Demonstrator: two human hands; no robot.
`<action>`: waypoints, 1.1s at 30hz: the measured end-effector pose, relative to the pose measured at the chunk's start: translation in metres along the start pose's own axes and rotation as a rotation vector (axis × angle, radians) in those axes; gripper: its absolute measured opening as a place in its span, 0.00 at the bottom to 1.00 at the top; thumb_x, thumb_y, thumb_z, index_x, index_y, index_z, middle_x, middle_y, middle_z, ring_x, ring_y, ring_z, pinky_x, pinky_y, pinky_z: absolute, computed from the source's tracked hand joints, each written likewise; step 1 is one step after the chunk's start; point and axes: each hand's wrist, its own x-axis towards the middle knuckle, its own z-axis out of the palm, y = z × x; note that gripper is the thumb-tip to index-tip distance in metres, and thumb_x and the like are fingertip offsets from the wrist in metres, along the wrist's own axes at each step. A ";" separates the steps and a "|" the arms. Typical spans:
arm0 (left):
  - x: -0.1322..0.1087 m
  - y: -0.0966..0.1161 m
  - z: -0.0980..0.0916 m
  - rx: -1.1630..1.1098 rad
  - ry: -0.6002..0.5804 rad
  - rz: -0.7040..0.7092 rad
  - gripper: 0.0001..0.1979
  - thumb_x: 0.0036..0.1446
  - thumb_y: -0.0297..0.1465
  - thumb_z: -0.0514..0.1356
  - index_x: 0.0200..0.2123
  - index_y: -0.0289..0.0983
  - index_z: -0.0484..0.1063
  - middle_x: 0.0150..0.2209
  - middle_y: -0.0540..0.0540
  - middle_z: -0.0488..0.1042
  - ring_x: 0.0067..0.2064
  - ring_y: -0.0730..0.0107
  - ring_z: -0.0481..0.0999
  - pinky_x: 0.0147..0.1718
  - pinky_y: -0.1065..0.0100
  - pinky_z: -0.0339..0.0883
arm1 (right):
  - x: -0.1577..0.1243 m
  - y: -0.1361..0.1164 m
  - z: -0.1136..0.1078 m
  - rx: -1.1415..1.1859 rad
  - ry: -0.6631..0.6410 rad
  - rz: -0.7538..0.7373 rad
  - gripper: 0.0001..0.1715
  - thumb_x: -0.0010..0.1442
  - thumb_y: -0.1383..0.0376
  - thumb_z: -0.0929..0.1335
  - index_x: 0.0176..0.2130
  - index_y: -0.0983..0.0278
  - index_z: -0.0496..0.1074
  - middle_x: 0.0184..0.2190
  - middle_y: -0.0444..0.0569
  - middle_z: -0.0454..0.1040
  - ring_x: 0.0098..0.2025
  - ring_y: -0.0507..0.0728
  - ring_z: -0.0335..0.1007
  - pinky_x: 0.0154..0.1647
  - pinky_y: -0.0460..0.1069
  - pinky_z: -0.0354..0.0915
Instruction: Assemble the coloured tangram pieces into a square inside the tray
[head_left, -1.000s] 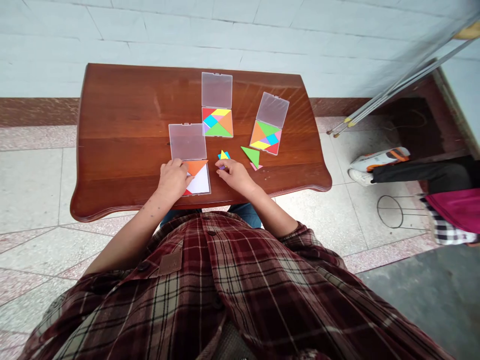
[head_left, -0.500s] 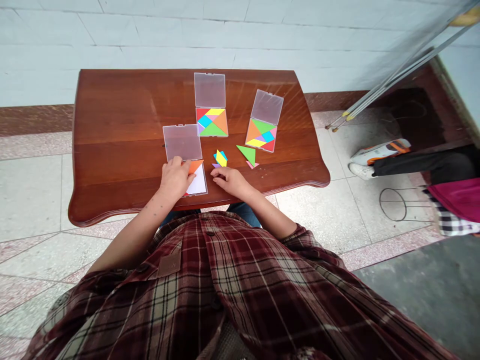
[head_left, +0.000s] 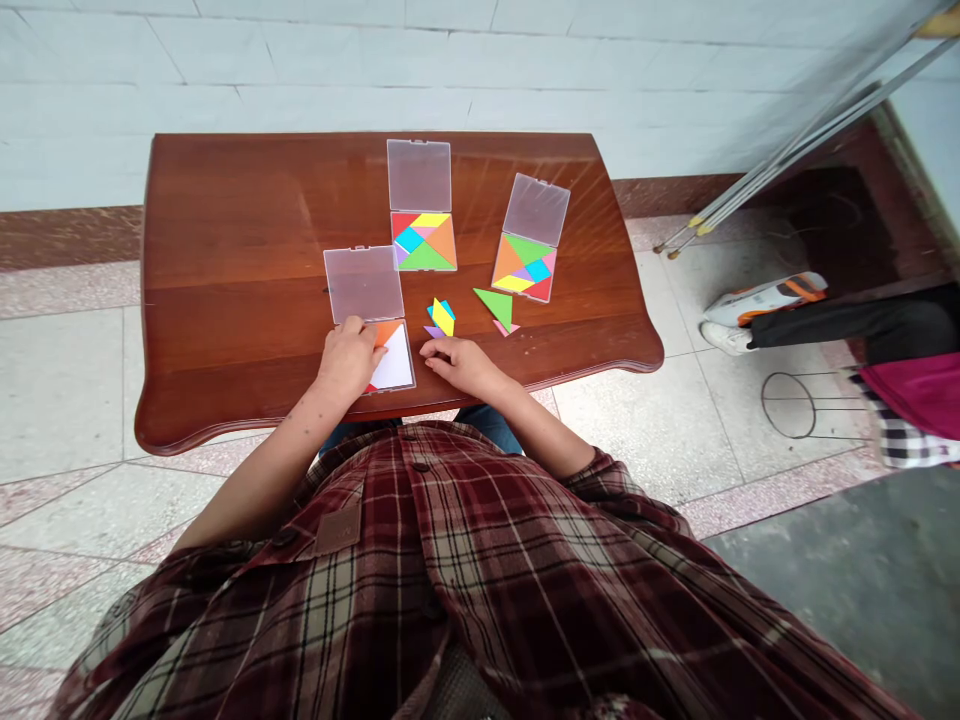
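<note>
My left hand (head_left: 347, 358) lies over the left part of an open tangram case (head_left: 411, 372), fingers bent and thumb pressed on an orange triangle (head_left: 385, 332) along its upper edge. A red piece (head_left: 370, 388) shows at the lower edge, partly under the hand; white backing fills the rest I can see. Just right of the case my right hand (head_left: 466, 366) rests on the table, fingers curled in, no piece visible in them. Beyond its fingertips lie a yellow parallelogram (head_left: 443, 317) over a blue piece (head_left: 450, 309) and a purple piece (head_left: 431, 331).
A green triangle (head_left: 498, 306) overlaps a pink piece (head_left: 509, 328) on the wooden table (head_left: 240, 260). Two filled tangram cases with raised clear lids, one centre (head_left: 437, 258) and one right (head_left: 513, 272), lie farther back. Crutches (head_left: 742, 190) and a seated person's leg (head_left: 817, 326) are at right.
The orange triangle has shifted slightly left and down, its right tip now inside the case's edge. My left thumb has moved a little with it; my right hand is almost still.
</note>
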 end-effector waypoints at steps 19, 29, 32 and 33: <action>-0.015 -0.039 -0.001 -0.342 0.143 -0.035 0.12 0.56 0.30 0.58 0.43 0.37 0.74 0.46 0.44 0.74 0.40 0.65 0.75 0.47 0.62 0.70 | -0.016 0.034 -0.028 0.091 0.219 0.028 0.11 0.55 0.63 0.64 0.37 0.64 0.74 0.36 0.49 0.78 0.39 0.56 0.73 0.49 0.54 0.67; 0.003 -0.030 0.011 -0.112 0.096 0.077 0.07 0.57 0.29 0.56 0.37 0.38 0.74 0.40 0.41 0.75 0.43 0.55 0.74 0.47 0.54 0.69 | -0.024 0.047 -0.045 0.100 0.331 0.152 0.15 0.54 0.61 0.65 0.39 0.64 0.75 0.35 0.48 0.79 0.34 0.54 0.74 0.43 0.52 0.69; 0.005 -0.031 0.013 -0.142 0.119 0.094 0.06 0.55 0.29 0.57 0.35 0.39 0.73 0.40 0.42 0.75 0.43 0.55 0.74 0.47 0.54 0.69 | -0.026 0.046 -0.044 0.110 0.333 0.151 0.14 0.54 0.62 0.66 0.38 0.64 0.75 0.33 0.47 0.78 0.33 0.54 0.74 0.43 0.52 0.69; 0.005 -0.032 0.013 -0.164 0.125 0.095 0.06 0.54 0.28 0.58 0.36 0.38 0.73 0.41 0.41 0.75 0.44 0.55 0.74 0.47 0.54 0.69 | -0.026 0.046 -0.044 0.113 0.330 0.150 0.13 0.54 0.62 0.66 0.38 0.64 0.75 0.32 0.47 0.78 0.33 0.54 0.74 0.43 0.52 0.69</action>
